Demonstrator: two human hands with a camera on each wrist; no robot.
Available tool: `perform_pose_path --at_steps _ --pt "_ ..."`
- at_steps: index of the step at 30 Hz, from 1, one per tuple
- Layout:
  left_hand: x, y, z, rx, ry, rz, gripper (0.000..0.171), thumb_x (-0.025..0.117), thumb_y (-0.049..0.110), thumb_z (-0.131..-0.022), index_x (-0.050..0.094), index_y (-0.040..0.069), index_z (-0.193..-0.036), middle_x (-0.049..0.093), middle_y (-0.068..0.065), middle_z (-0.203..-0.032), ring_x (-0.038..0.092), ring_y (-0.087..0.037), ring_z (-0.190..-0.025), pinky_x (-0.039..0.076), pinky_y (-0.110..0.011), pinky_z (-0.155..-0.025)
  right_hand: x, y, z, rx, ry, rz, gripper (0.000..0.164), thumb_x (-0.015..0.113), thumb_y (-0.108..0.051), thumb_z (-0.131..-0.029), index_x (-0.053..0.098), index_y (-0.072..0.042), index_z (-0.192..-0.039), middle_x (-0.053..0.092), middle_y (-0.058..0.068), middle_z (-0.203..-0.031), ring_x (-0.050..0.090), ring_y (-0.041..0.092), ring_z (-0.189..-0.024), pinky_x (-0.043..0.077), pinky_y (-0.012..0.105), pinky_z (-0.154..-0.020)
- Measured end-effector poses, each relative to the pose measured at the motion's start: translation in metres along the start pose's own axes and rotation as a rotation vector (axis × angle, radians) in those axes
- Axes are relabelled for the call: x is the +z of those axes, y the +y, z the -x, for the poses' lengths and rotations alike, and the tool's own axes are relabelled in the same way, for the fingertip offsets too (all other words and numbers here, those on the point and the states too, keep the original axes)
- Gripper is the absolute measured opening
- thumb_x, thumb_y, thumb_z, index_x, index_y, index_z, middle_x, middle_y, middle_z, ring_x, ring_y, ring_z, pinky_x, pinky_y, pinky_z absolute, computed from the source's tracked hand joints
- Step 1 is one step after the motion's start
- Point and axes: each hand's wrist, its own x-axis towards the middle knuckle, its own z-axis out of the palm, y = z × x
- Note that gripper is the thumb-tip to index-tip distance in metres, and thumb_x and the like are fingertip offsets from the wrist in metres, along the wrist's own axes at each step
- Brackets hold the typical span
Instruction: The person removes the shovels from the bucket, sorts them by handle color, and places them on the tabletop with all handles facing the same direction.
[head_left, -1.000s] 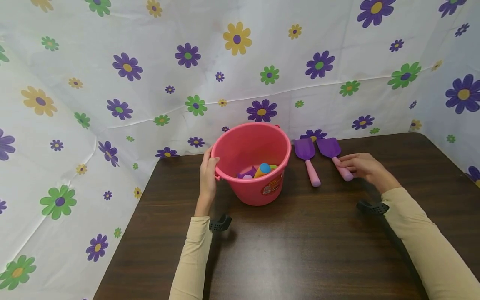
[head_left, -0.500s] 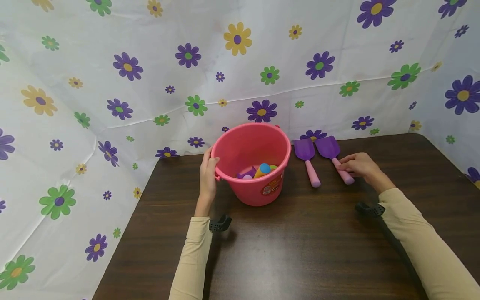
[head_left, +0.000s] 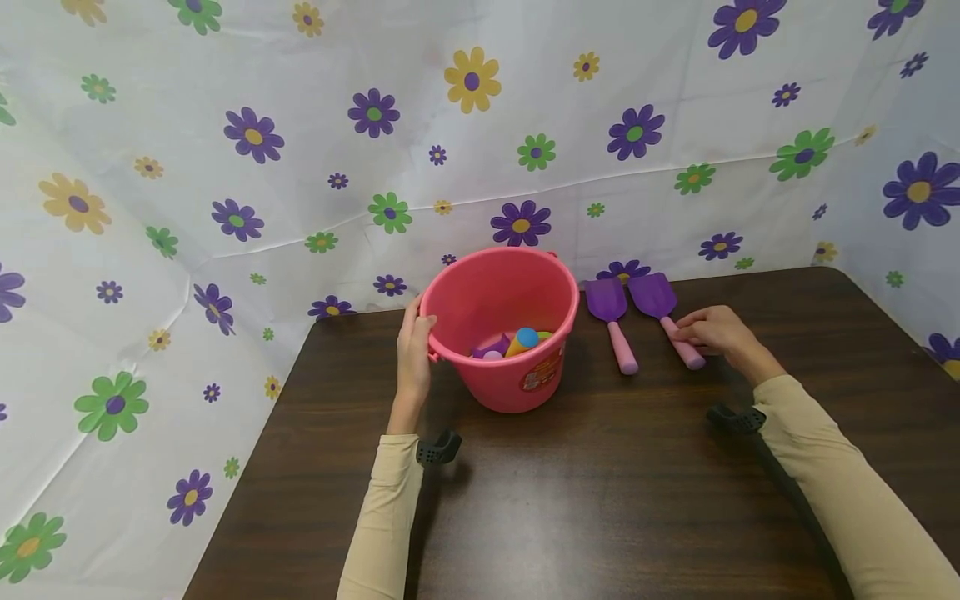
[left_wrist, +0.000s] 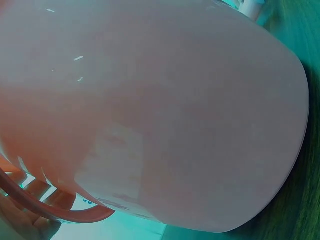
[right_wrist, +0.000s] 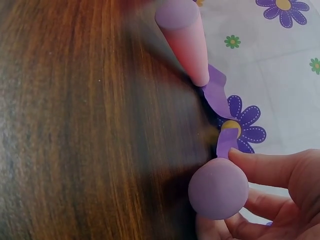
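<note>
A pink bucket [head_left: 510, 385] stands on the dark wooden table, left of two toy shovels. My left hand [head_left: 414, 354] grips its rim at the left side, thumb over the edge; the left wrist view is filled by the bucket's wall [left_wrist: 200, 115]. My right hand [head_left: 718, 332] pinches the pink handle of the right-hand shovel [head_left: 654, 294] between thumb and fingers. Up close in the right wrist view, the round end of that handle [right_wrist: 218, 189] faces the camera. The other purple shovel [head_left: 622, 348] lies just to its left, untouched.
Inside the bucket lie several small toys, among them an orange piece with a blue end [head_left: 526, 339] and a purple piece [head_left: 495, 346]. A white flowered cloth [head_left: 660, 75] hangs right behind the table's back edge. The table [head_left: 525, 517] extends toward me.
My right hand's fingers have closed in on the shovel handle, and that shovel has shifted slightly. The left hand and bucket stay put.
</note>
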Motion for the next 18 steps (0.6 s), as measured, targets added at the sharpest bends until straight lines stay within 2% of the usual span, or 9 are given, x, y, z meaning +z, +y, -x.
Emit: perform_pose_path --at_steps 7,12,18 --pt "-0.0007 -0.0004 0.0001 -0.001 -0.007 0.006 0.055 0.046 0.027 -0.099 0.051 0.014 -0.152 0.050 -0.015 -0.079 0.040 -0.010 -0.054 0.039 -0.022 -0.052 -0.0001 0.0000 0.0001 0.013 -0.011 0.000 0.056 0.063 -0.021 -0.102 0.049 0.020 -0.138 0.049 0.036 -0.135 0.058 0.031 -0.105 0.056 0.028 -0.078" --pt "-0.0004 -0.0015 -0.0006 0.001 -0.009 0.015 0.055 0.046 0.027 -0.099 0.051 0.013 -0.152 0.050 -0.022 -0.083 0.040 -0.009 -0.054 0.039 -0.022 -0.052 -0.0004 0.0003 0.0006 0.015 -0.006 -0.006 0.056 0.063 -0.021 -0.101 0.049 0.020 -0.137 0.053 0.033 -0.130 0.058 0.030 -0.103 0.057 0.029 -0.079" --pt "-0.0003 -0.0004 -0.0001 0.002 -0.004 0.015 0.054 0.046 0.027 -0.099 0.051 0.014 -0.151 0.049 -0.018 -0.079 0.041 -0.009 -0.054 0.039 -0.022 -0.052 -0.0005 0.0009 0.0001 0.000 0.002 -0.014 0.054 0.065 -0.020 -0.100 0.052 0.020 -0.134 0.058 0.032 -0.127 0.063 0.022 -0.097 0.059 0.031 -0.079"
